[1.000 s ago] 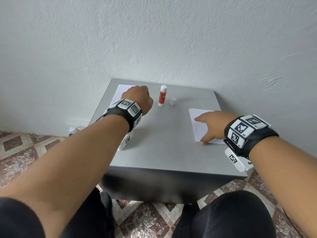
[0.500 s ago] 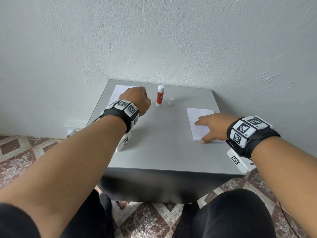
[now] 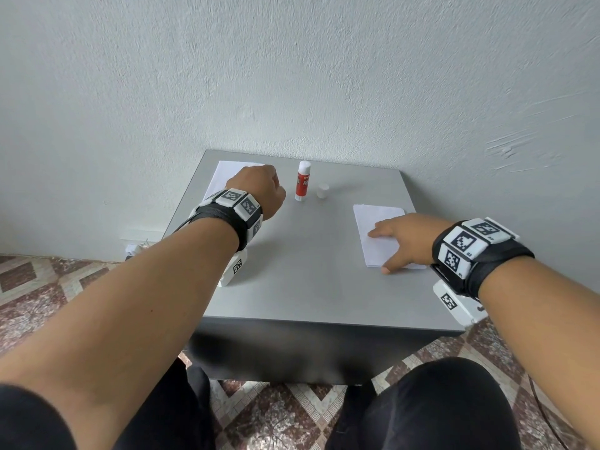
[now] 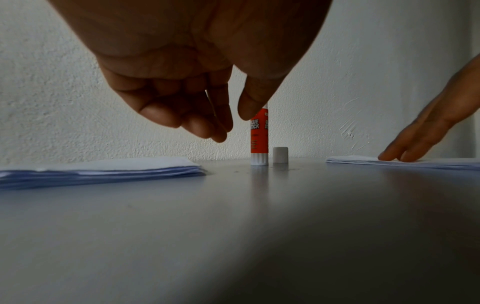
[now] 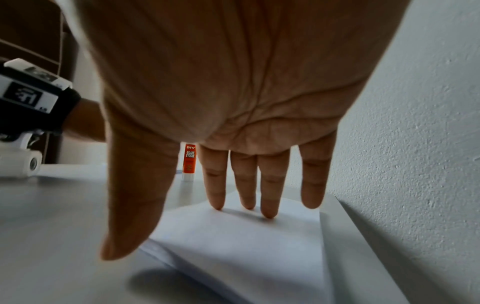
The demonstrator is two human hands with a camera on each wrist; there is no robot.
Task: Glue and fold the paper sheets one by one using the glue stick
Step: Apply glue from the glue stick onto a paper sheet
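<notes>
Grey surface (image 3: 305, 280) against a white wall (image 3: 292, 76), middle bare. Glue stick (image 3: 302, 185) upright near far edge, cap (image 3: 323, 190) beside. Left hand (image 3: 259, 190) loosely curled, holding nothing, over far-left paper stack (image 4: 98, 169). Right hand (image 3: 406, 238) flat, fingers straight on right-edge folded paper (image 3: 376, 235).

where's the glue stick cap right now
In the head view the cap stands on the grey table near the back edge, just right of the upright glue stick, apart from it.
</notes>
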